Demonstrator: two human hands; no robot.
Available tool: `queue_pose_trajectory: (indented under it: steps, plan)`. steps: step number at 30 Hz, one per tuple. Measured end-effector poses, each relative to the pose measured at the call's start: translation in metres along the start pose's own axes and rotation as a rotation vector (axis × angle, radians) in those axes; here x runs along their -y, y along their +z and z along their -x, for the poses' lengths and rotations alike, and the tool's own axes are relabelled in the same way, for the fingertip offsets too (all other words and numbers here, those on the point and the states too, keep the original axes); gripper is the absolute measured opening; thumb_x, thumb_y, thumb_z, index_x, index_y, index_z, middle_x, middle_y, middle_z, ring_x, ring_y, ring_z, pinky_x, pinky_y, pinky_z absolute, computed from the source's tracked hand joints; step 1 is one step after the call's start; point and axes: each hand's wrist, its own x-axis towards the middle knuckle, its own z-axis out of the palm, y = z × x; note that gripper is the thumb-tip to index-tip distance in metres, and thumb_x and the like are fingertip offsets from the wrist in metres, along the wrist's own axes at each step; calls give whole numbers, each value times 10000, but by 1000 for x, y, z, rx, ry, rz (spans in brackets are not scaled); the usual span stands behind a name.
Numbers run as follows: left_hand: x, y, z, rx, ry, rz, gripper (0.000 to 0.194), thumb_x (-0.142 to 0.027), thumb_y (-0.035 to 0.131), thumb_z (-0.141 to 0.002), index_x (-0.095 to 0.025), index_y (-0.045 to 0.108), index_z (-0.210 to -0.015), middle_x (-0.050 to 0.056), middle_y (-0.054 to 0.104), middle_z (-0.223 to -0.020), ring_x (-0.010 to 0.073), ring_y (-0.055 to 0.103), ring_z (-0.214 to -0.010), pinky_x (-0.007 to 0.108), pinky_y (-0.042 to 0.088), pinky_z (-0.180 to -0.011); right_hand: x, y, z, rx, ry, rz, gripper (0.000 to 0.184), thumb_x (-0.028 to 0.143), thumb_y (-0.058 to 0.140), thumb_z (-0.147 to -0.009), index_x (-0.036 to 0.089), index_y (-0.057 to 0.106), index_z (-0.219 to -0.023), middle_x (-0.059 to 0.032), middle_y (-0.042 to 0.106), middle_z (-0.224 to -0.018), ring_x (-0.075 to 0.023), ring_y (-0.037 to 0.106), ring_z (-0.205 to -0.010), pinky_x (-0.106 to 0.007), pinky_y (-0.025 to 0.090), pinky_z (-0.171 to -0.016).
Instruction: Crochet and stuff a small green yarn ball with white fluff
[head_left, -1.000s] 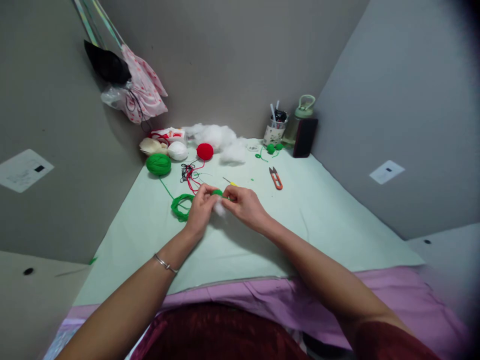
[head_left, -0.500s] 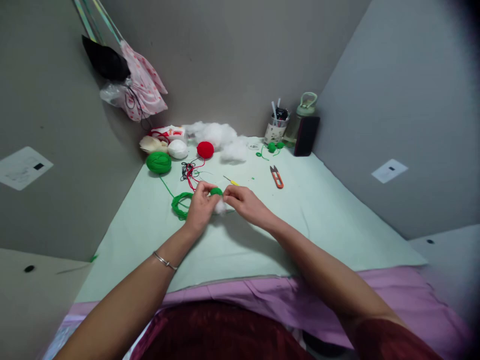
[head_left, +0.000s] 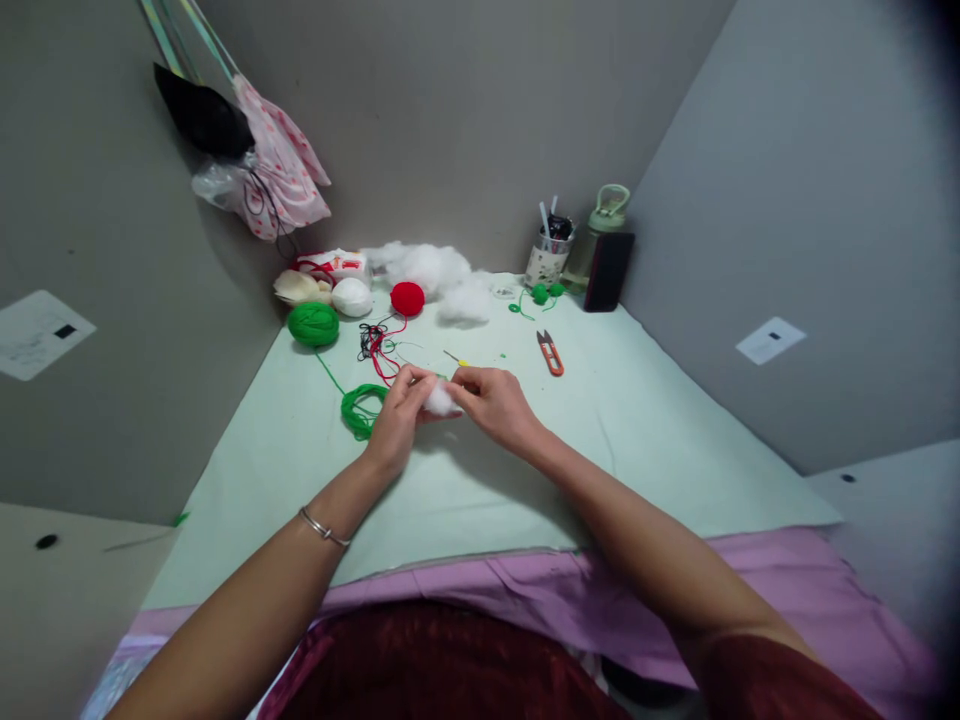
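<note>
Landmark: orange snips [head_left: 551, 358]. Nearest: lilac cloth [head_left: 487, 592] along the near edge, well to the near side of the snips. Next, nearer than the snips and left of them, white tuft [head_left: 440, 399] between both hands. Left hand [head_left: 397, 420] has it between thumb and fingers, some fingers underneath; right hand [head_left: 499, 405] pinches its right side, thumb and fingertips closed together. Sliver of green shows at the far side of the tuft; can't tell what it belongs to.

Handling, my guess: tuft very light, soft, springy, not slippery, pulls apart easily. Best held lightly by the middle, cupped from below, not by loose wisps.

Edges/room: widest stretch of pale cover [head_left: 660, 470] is right of the snips and toward the near side. Left of the snips is tighter: green yarn coil [head_left: 347, 412] just beside left hand, yellow-handled tool [head_left: 463, 363] just beyond the fingers, its thin end pointing away from the snips. Farther than the snips: red yarn ball [head_left: 407, 299], stuffing pile [head_left: 431, 270], then back wall [head_left: 450, 130].
</note>
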Motion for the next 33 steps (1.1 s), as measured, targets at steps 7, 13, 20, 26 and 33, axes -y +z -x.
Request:
queue_pose_trajectory:
  steps: [7,13,20,26,33]
  plan:
    - [-2,-3,-1,70,2,-36,375,-428,771,-775,-204,532,-958,-25,645,-775,119,618,-690,245,515,-662,0,-7,0,41,-4,-42,259,341,582,-882,183,591,-677,50,478,-571,-112,390,-575,-250,280,-587]
    - [5,-7,-7,16,58,-120,314,-347,758,-739,-205,535,-909,-51,586,-683,114,543,-590,233,445,-585,8,-6,6,117,-51,-2,205,245,496,-920,190,616,-763,20,563,-659,-135,453,-622,-248,309,-624]
    - [13,-10,-14,-103,69,-154,187,-218,681,-696,-209,540,-819,-62,541,-664,104,485,-560,214,370,-534,14,9,14,95,-68,66,143,165,523,-884,201,629,-796,9,555,-641,-145,412,-596,-267,265,-628]
    - [1,-5,-6,-48,-30,-55,226,-281,697,-718,-217,524,-849,-54,582,-699,113,547,-584,219,456,-557,8,6,8,52,-18,-3,113,256,608,-840,203,599,-740,52,478,-588,-119,376,-570,-251,269,-608]
    - [-14,-6,-2,82,-21,12,327,-437,727,-784,-209,562,-950,-1,629,-889,150,640,-803,305,569,-757,-8,3,-1,40,46,-133,211,353,553,-850,189,580,-721,36,530,-607,-116,398,-573,-242,301,-563]
